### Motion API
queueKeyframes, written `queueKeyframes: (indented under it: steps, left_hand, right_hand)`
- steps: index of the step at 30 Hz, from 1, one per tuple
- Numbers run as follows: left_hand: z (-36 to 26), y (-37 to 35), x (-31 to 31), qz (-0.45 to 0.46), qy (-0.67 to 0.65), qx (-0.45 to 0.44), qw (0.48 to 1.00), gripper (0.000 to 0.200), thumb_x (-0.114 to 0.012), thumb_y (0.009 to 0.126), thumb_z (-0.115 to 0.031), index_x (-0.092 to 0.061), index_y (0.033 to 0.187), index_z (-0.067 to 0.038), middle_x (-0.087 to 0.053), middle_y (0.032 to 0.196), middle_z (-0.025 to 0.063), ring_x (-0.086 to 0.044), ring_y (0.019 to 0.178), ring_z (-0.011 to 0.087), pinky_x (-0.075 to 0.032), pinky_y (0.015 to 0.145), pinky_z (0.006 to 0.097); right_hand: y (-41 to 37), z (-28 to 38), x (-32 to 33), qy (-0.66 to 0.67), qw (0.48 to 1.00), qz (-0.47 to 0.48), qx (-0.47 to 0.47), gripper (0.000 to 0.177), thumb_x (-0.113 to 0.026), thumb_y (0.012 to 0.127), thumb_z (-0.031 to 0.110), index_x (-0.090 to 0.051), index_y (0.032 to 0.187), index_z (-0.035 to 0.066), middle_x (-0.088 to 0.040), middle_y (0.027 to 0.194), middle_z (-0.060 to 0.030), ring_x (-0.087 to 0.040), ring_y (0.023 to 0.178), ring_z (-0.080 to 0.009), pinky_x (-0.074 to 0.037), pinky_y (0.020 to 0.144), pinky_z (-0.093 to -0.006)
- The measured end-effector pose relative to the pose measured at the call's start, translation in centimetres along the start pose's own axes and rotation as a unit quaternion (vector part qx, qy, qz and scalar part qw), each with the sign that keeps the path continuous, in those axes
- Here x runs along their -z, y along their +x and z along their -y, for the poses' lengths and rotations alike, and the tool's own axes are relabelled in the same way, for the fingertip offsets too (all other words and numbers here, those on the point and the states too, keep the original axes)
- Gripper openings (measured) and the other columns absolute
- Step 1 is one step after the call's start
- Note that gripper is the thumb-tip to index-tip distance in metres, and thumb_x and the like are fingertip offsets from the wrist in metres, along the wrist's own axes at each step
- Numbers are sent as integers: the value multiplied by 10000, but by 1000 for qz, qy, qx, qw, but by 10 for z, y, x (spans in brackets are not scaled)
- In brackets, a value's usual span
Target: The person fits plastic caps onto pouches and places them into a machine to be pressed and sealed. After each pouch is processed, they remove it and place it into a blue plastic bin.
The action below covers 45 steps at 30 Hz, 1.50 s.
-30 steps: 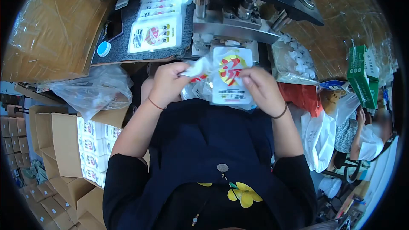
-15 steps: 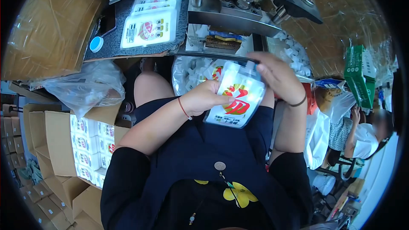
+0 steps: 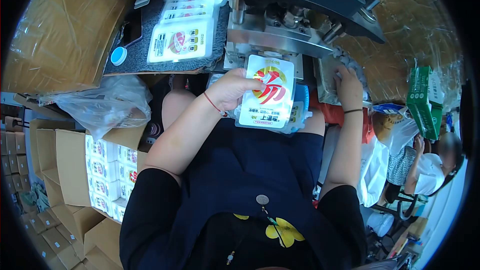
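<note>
Mid-frame, I am watching the left hand (image 3: 227,90) clamping the pouch (image 3: 267,95) by its left edge. The right hand (image 3: 348,81) is seemingly resting among white caps (image 3: 336,52), and I cannot tell its grip.

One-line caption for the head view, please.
Left hand holds a printed pouch under the sealing machine; right hand at the white caps.

Pouch (image 3: 266,95): glossy printed plastic film. Sealing machine (image 3: 280,17): dull bare metal. Mat (image 3: 150,52): rough grey cloth. Cartons (image 3: 70,170): matt brown cardboard.

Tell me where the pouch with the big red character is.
The pouch sits at the centre of the head view, gripped by the left hand, just below the sealing machine.
</note>
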State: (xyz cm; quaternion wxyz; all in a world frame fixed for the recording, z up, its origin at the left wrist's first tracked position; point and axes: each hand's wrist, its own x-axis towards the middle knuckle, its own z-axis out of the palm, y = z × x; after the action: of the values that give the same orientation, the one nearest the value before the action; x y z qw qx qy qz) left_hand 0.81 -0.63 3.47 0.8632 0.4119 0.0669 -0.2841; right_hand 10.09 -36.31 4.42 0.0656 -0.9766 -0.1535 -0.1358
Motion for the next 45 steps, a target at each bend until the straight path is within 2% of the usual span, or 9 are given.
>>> queueKeyframes:
  steps: [7,9,10,13,16,20,26,37,45]
  left_hand:
    - [0,-2,31,-158,214,-233,935,404,-738,918,-159,-552,1209,51,-694,987,120,-713,861,204,-582,719,334]
    - [-28,-24,50,-374,375,-384,756,505,-732,939,-271,-489,1234,59,-601,1176,217,-682,997,293,-561,816,392]
    - [-43,-36,72,-419,584,-447,532,577,-714,935,-267,-446,1328,60,-490,1319,312,-563,1250,382,-487,991,468]
    - [-33,-58,95,-359,838,-307,271,502,-622,974,-241,-510,1421,-43,-502,1436,222,-511,1268,434,-454,1019,486]
    - [-24,-81,90,-256,833,-298,388,329,-585,1005,-212,-644,1290,-58,-641,1299,165,-603,1155,418,-501,965,437]
    - [-6,-86,76,-265,321,-318,852,225,-596,1027,-134,-702,1140,30,-742,1004,91,-689,875,144,-533,805,274]
    - [20,-64,10,-168,497,-199,828,249,-798,902,-216,-745,944,23,-685,807,-15,-555,725,25,-458,655,214]
    - [66,-43,-33,72,134,17,988,296,-691,982,-169,-676,1205,25,-724,1138,101,-687,974,130,-556,889,308]
    - [25,-16,-5,-18,35,-12,999,322,-676,918,-16,-636,1229,56,-722,1156,149,-724,998,214,-583,910,373]
  right_hand:
    - [-10,9,0,0,994,-108,9,168,-670,907,186,-698,1069,155,-663,1013,-137,-647,904,-380,-516,767,-469]
    - [-13,10,2,-36,988,-149,28,171,-682,891,178,-716,1058,160,-675,993,-113,-652,886,-358,-514,774,-450]
    - [-14,8,1,-22,987,-157,37,180,-680,896,170,-715,1071,145,-678,996,-118,-651,893,-352,-510,785,-446]
    - [-16,5,2,34,981,-185,40,197,-667,914,146,-703,1100,91,-680,989,-137,-649,907,-342,-505,808,-430]
    - [-26,20,21,146,969,-199,-28,193,-646,941,130,-676,1103,30,-669,960,-156,-648,908,-337,-505,814,-403]
    - [-32,60,32,320,934,-157,-2,183,-630,973,135,-647,1093,-2,-670,961,-147,-645,871,-297,-502,797,-370]
    - [-33,136,63,484,869,-17,97,167,-680,935,141,-662,1034,7,-693,950,-131,-660,810,-271,-510,789,-369]
    - [-23,109,78,403,878,169,197,263,-534,1016,171,-635,1204,16,-660,1066,-170,-645,965,-298,-494,885,-373]
    - [2,3,16,-52,997,52,-13,223,-623,930,240,-671,1110,117,-666,1064,-192,-675,904,-408,-541,774,-506]
